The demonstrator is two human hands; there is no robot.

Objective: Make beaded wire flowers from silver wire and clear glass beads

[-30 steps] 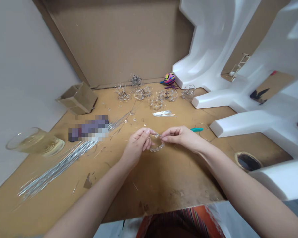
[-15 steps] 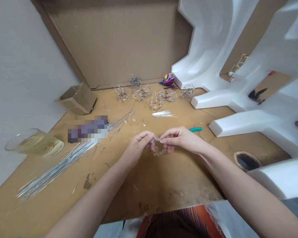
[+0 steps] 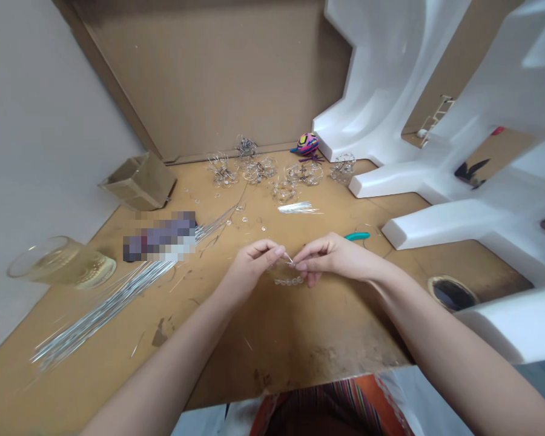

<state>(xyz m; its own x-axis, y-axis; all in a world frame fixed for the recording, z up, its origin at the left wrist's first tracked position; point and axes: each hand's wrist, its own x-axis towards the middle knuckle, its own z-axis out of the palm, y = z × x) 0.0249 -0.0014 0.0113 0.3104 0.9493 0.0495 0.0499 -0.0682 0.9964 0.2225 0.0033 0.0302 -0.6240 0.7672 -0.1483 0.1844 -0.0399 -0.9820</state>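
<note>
A ring of clear beads strung on wire (image 3: 289, 281) hangs between my two hands above the table. My left hand (image 3: 254, 261) pinches at its upper left side, thumb against the fingers, with a short bit of silvery wire showing by the thumb tip. Thumb and index finger of my right hand (image 3: 327, 257) are closed on the ring's upper right side, the other fingers curled beneath. The exact grip points are hidden by the fingertips. Just beyond my right hand lies a tool with a teal handle (image 3: 357, 236), partly hidden.
Several beaded wire pieces (image 3: 260, 170) stand at the back, before them short wires (image 3: 296, 208) and loose beads (image 3: 263, 228). Leftward are a long wire bundle (image 3: 113, 309), a glass of yellowish liquid (image 3: 68, 263) and a cardboard box (image 3: 140, 184). White moulded forms (image 3: 445, 224) edge the right, near a hole (image 3: 452, 294).
The bead ring has tilted and shifted slightly left at its lower edge. My left fingers have drawn a little away from the beads, while the right hand stays nearly in place.
</note>
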